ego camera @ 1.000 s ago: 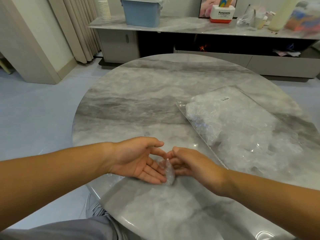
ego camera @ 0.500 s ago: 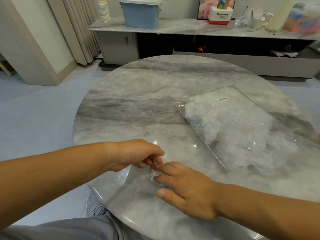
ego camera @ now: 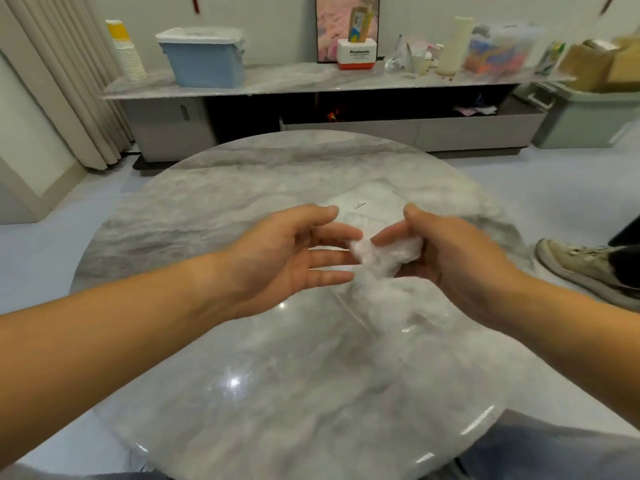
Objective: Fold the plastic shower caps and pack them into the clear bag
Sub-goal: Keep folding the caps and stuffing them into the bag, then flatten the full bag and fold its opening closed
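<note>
Filmy white plastic, the bunched shower cap (ego camera: 384, 252) is held above the clear bag (ego camera: 372, 202) on the marble table (ego camera: 207, 216), its long axis running hand to hand. Curled fingers of the right hand (ego camera: 450, 258) grip it; the left hand (ego camera: 277, 258), fingers straight, touches its left end.

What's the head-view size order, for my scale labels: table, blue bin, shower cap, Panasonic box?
table
blue bin
shower cap
Panasonic box
Bin and cap look close; the cap is nearer the camera.
</note>
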